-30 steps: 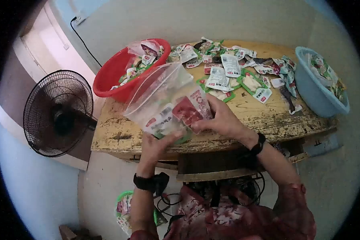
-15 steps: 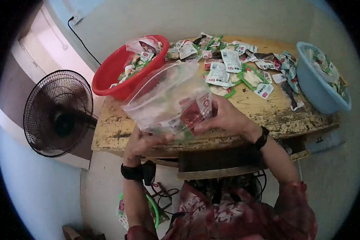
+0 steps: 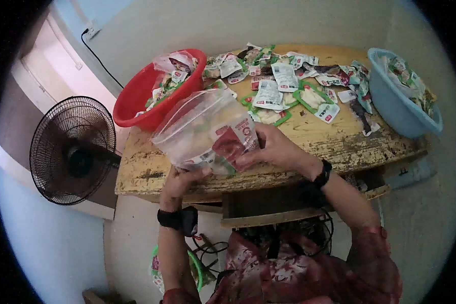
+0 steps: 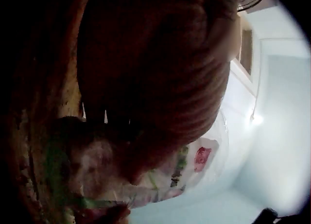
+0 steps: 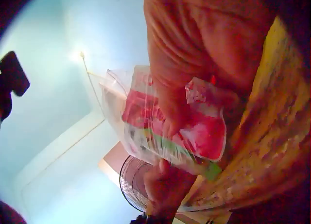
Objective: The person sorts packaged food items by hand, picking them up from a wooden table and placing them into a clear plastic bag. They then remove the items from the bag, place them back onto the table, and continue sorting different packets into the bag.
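A clear zip-top plastic bag with several printed food packets inside is held up over the near edge of the table. My right hand grips its right side, thumb in front over the red packet. At the lower left corner, my left hand holds the bag from below with its thumb across the front. In the right wrist view the bag is stretched between both hands. The left wrist view is dark, and much of the left hand there covers the bag.
A red basin with packets stands at the table's left, a blue basin with more at its right. Loose packets lie between them on the worn yellow table. An open drawer juts out below; a fan stands left.
My left hand has shifted left and slightly down along the bag's lower edge. The bag has moved slightly left and now sits fuller and lower. My right hand keeps its grip.
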Tool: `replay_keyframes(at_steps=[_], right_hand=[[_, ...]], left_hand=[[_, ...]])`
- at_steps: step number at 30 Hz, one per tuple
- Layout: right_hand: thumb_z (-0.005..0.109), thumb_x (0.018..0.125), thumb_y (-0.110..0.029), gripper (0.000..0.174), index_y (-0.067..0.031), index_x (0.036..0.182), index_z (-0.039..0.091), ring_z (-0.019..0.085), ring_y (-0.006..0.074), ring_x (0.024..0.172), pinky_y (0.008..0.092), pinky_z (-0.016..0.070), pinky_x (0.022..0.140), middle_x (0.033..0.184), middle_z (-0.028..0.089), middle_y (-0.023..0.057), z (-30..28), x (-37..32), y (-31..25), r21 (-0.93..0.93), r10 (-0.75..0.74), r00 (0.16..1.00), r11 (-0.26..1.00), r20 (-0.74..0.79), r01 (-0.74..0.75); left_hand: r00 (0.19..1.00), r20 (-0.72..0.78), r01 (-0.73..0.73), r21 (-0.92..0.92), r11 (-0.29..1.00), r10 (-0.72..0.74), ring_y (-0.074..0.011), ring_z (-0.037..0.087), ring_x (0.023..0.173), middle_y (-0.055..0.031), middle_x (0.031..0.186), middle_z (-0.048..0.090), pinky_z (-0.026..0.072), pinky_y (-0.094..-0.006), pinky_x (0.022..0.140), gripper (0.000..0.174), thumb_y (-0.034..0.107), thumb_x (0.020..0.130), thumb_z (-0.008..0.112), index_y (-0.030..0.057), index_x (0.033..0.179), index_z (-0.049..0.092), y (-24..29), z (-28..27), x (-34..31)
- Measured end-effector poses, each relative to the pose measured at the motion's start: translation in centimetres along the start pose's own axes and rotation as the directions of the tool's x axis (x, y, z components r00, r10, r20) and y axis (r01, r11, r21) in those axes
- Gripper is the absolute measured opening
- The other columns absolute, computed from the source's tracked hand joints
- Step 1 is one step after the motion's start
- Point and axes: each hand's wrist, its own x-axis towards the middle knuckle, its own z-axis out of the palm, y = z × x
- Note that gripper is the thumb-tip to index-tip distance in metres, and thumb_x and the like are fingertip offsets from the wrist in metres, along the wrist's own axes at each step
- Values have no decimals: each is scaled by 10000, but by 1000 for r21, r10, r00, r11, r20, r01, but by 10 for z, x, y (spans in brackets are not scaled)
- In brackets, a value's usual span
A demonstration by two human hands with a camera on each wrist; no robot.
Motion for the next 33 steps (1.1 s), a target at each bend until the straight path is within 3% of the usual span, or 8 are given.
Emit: replay_keyframes(at_steps=[3, 6, 9, 10, 17, 18, 22, 33], right_hand=[[889, 775, -175, 665, -24, 1330, 556, 633, 127, 1047, 319, 519, 954, 1186, 686, 61, -1, -4, -9, 14, 42, 998, 999, -48, -41], [886, 779, -171, 668, -20, 1337, 551, 629, 134, 1070, 327, 507, 981, 1198, 683, 64, -10, 0, 1, 42, 7, 1000, 999, -14, -6], [879, 790, -179, 667, -22, 1346, 546, 628, 142, 1083, 336, 501, 994, 1206, 682, 62, -14, 0, -4, -153, 22, 999, 988, -31, -26], [876, 798, -219, 662, -23, 1343, 556, 626, 147, 1087, 349, 503, 990, 1207, 681, 62, -13, -1, -9, -28, 9, 1000, 1000, 22, -8], [775, 908, -194, 450, -51, 1309, 631, 625, 105, 1032, 305, 520, 906, 1153, 700, 55, -24, 8, -55, -100, 24, 995, 994, -96, -33], [747, 932, -207, 358, -64, 1252, 678, 623, 93, 982, 285, 513, 869, 1074, 705, 30, -22, 12, -60, -93, -118, 984, 990, -137, 106], [715, 952, -232, 238, -71, 1124, 745, 616, 83, 915, 257, 496, 832, 964, 686, -10, -35, 25, -89, -324, -283, 945, 920, -165, 219], [672, 974, -217, 214, -29, 1042, 750, 672, 97, 914, 267, 523, 820, 951, 749, 22, -41, 35, -123, -338, -365, 907, 897, -210, 283]], left_hand=[[991, 72, -108, -100, 989, 115, -136, 669, 950, -43, 1109, 714, 545, -297, 813, 472, 60, 815, 801, 16, 1259, 649, 0, 5, 1], [952, 14, -307, 7, 952, 307, -120, 660, 966, -55, 1129, 713, 536, -284, 835, 490, 88, 846, 776, -1, 1306, 631, 20, 26, -4], [878, -33, -476, 44, 879, 477, -118, 650, 1003, -67, 1163, 712, 525, -287, 894, 486, 107, 866, 762, -16, 1319, 631, 34, 38, -7], [890, -20, -454, 51, 889, 456, -128, 652, 1018, -72, 1169, 712, 525, -294, 909, 466, 103, 873, 755, -20, 1307, 638, 37, 35, -6], [860, -78, -509, -51, 859, 505, -169, 684, 1039, -114, 1170, 716, 545, -323, 936, 316, 81, 925, 699, -38, 1217, 684, 60, 29, 9], [843, -70, -537, -101, 837, 533, -166, 685, 1033, -114, 1163, 718, 544, -321, 936, 302, 84, 928, 697, -39, 1204, 689, 64, 28, 12], [796, -139, -603, -103, 791, 589, -156, 691, 1005, -97, 1081, 739, 544, -300, 899, 252, 101, 940, 693, -26, 1157, 705, 79, 24, 13], [763, -119, -637, 35, 770, 636, -119, 682, 891, -65, 961, 741, 532, -273, 838, 157, 102, 959, 684, -10, 1063, 721, 127, 2, 4]])
